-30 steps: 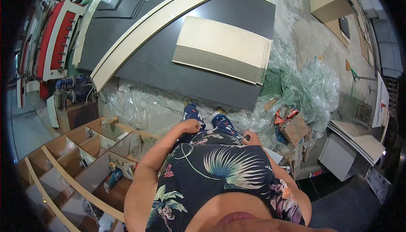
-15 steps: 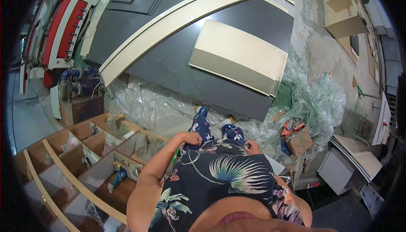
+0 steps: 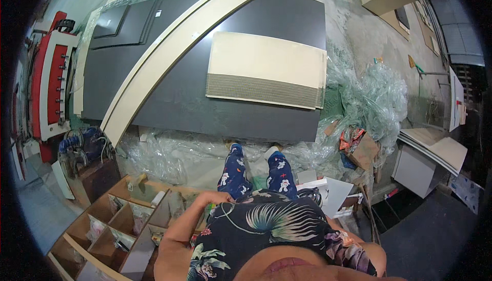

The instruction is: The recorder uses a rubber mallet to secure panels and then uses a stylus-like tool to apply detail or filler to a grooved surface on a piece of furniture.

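Observation:
My left hand (image 3: 218, 197) is closed at the waist, against the side of the dark floral top (image 3: 277, 214). Whatever its fingers may hold is hidden. The right hand is out of sight behind the top; only part of that arm shows at the lower right. Beyond my feet lies a large dark grey panel (image 3: 169, 101), with a stack of cream panels (image 3: 266, 60), its near edges fanned in steps. A long cream board (image 3: 171, 48) lies diagonally across the dark panel, left of the stack.
Crumpled clear plastic wrap (image 3: 382, 91) is heaped on the right and along the dark panel's near edge. A wooden compartment unit (image 3: 110, 224) stands at lower left, below a blue motor (image 3: 77, 142) and a red-and-white machine (image 3: 54, 86). A cardboard box (image 3: 364, 153) sits at right.
My view has turned, so the panels sit further left and look squarer. The left hand is lower, nearer the top's side. The right hand, seen before holding something small, has gone out of sight.

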Demonstrator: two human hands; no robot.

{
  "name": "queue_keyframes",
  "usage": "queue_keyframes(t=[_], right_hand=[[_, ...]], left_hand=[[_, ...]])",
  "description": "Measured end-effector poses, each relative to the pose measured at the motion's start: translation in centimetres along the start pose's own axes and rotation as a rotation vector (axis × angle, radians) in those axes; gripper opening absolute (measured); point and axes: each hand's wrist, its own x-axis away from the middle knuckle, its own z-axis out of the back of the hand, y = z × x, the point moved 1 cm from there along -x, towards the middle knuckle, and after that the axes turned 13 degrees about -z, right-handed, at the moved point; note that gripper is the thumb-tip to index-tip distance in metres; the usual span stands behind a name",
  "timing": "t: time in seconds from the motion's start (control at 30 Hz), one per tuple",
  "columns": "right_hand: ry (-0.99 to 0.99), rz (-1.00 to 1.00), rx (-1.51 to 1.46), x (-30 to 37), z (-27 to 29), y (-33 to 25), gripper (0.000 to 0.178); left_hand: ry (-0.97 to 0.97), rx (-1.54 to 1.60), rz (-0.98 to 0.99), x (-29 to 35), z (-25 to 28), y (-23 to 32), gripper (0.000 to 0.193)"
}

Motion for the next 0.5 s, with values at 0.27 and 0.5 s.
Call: queue_keyframes(t=[0.27,0.5], right_hand=[[-0.089,-0.365,-0.983,-26.2,-8.3,-9.5,0.023],[0.320,-0.087,-0.271,-36.4,0.5,-29.7,0.019]], left_hand=[[-0.125,-0.313,0.005,-9.3,4.7,-2.7,0.043],[0.341,-0.783,0.228,-17.4,14.6,0.6,0.054]])
